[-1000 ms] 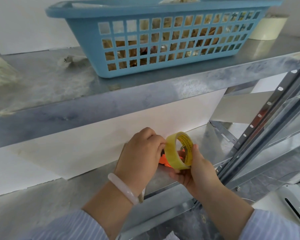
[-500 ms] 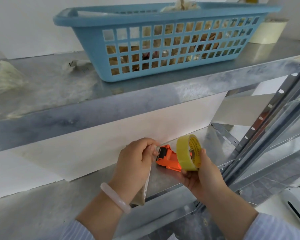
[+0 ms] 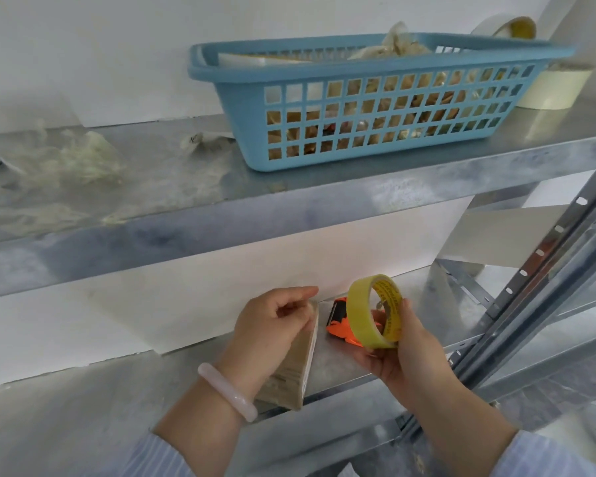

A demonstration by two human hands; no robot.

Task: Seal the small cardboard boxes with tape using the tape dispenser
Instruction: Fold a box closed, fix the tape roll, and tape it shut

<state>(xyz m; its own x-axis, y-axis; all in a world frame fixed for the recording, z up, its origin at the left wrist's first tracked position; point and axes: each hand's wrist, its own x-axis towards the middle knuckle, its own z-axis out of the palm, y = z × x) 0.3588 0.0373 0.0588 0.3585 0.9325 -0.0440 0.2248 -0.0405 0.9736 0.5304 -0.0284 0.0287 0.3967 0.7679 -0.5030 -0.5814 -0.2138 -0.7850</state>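
Observation:
My left hand (image 3: 272,325) grips a small flat cardboard box (image 3: 295,366) by its upper end; the box is tilted, with its lower corner at the front edge of the lower metal shelf (image 3: 83,407). My right hand (image 3: 399,359) holds an orange tape dispenser (image 3: 341,327) carrying a roll of yellowish tape (image 3: 372,311). The roll stands upright just right of the box, apart from it. Most of the dispenser's handle is hidden in my palm.
On the upper shelf (image 3: 289,201) stands a blue basket (image 3: 369,98) with tape scraps, two large tape rolls (image 3: 551,84) behind it at the right, and crumpled tape (image 3: 83,156) at the left. Perforated steel uprights (image 3: 537,280) rise at the right.
My hands have drawn apart: the left one pulled the box left and toward me, uncovering it. The dispenser with its roll stayed in the right hand. The view tilted up.

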